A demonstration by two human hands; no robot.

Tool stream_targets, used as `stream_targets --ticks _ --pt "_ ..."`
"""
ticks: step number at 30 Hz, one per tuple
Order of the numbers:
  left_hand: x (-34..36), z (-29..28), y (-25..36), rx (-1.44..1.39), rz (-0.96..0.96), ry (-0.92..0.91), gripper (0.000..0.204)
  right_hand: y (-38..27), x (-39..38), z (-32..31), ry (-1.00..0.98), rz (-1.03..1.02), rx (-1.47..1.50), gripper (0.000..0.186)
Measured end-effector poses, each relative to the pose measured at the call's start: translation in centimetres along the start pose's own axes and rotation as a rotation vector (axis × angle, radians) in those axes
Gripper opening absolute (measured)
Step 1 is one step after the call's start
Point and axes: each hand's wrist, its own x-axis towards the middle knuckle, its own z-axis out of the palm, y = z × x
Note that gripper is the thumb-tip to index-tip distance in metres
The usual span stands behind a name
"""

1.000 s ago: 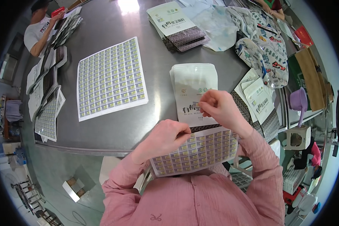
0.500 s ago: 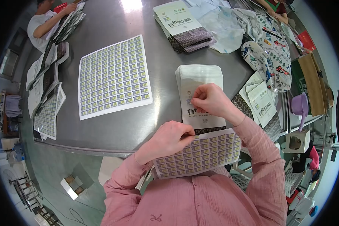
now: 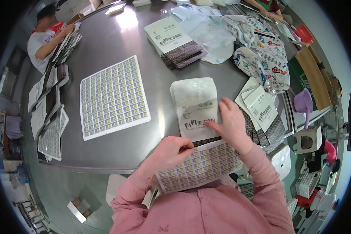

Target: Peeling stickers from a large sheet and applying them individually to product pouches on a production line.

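Observation:
A stack of flat white-and-black pouches lies in front of me at the table edge. The top pouch bears a small sticker on its left side. My left hand is closed in a pinch at the upper edge of a sheet of small green-and-purple stickers, which overlaps the pouches' dark lower end and hangs toward my lap. At the stack's right edge, my right hand has its fingers apart. Its thumb rests on the pouch face and no sticker shows in it.
A larger sticker sheet lies on the metal table to the left. Another pouch stack lies ahead, and loose pouches at the right beside a patterned cloth bag. A purple ladle is farther right. Two people work across the table.
My right hand has moved from above the pouch's middle to its right edge, its pinch opening. The pouch's sticker is uncovered. My left hand keeps its pinch while the view has shifted.

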Motion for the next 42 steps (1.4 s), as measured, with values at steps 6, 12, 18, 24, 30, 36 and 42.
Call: stream_targets --ticks 6,12,18,24,30,36,42 --pt "-0.1 0.0 0.4 0.01 -0.015 0.008 0.02 -1.4 -1.6 0.9 0.058 0.044 0.146 0.071" --pt "-0.1 -0.2 1.2 0.041 -0.026 0.004 0.017 -0.9 -0.7 0.4 0.055 0.144 0.182 0.095" --pt "1.1 0.1 1.2 0.212 0.147 0.045 0.01 2.5 -0.3 -0.9 -0.11 0.245 0.303 0.093" --pt "4.1 1.3 0.5 0.128 0.256 -0.105 0.009 1.9 -0.1 -1.7 -0.209 0.244 0.281 0.079" --pt "4.5 2.1 0.2 0.143 0.299 -0.117 0.008 2.4 -2.0 1.1 0.038 0.061 0.169 0.06" --pt "4.3 2.2 0.8 0.164 0.323 -0.104 0.008 0.7 -2.5 0.5 0.203 0.092 0.184 0.038" --pt "2.8 0.5 3.3 0.133 0.237 -0.101 0.009 8.3 -2.2 -5.1 0.056 0.45 0.384 0.029"
